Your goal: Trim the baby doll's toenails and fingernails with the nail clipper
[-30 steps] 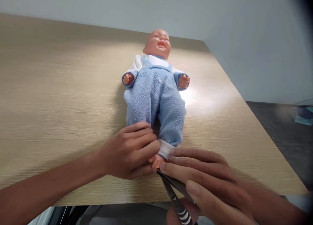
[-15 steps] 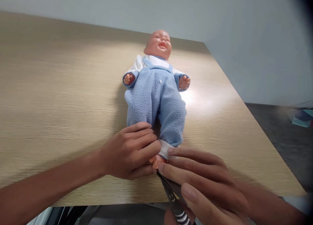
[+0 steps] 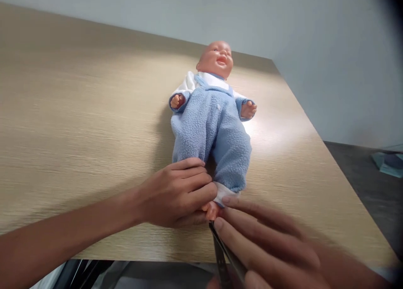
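While left hand [image 3: 176, 194] clasps doll's foot [image 3: 211, 209], right hand [image 3: 270, 247] — blurred — pinches dark tool [image 3: 220, 255]

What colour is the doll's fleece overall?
Light blue fleece overall, worn over a white shirt; the head view shows it clearly.

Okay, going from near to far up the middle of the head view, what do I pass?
Right hand holding a metal tool → doll's bare foot → blue fleece suit → doll's head → grey wall.
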The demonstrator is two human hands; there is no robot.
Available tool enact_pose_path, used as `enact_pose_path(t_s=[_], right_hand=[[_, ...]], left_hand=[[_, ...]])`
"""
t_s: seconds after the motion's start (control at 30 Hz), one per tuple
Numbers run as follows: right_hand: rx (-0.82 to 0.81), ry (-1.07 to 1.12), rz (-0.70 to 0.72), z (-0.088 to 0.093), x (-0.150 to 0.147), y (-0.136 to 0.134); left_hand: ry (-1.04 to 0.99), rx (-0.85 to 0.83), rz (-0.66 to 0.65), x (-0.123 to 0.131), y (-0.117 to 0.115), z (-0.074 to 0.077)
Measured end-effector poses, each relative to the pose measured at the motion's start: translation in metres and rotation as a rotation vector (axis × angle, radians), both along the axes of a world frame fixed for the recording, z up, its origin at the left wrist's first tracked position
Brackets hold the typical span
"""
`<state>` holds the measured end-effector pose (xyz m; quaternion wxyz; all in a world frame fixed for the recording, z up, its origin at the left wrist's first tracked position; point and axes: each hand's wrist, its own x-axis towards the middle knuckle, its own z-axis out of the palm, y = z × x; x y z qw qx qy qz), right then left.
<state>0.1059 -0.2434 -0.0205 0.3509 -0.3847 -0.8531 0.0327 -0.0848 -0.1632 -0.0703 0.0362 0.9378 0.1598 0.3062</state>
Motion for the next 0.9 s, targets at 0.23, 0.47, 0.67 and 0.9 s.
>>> enact_pose_path(t_s=[0.23, 0.47, 0.67, 0.9], right_hand=[[0.074, -0.113, 0.121, -0.012, -0.001, -0.010], [0.082, -0.184, 0.045, -0.014, -0.009, -0.015], [0.119, -0.145, -0.014, -0.027, -0.010, -0.019], [0.096, -0.076, -0.156, -0.026, -0.016, -0.023]], left_hand=[[0.000, 0.020, 0.004, -0.001, 0.001, 0.001], [-0.010, 0.049, 0.022, -0.001, 0.001, 0.001], [0.011, 0.044, 0.023, -0.001, 0.000, 0.001], [-0.003, 0.022, 0.013, -0.001, 0.000, -0.002]])
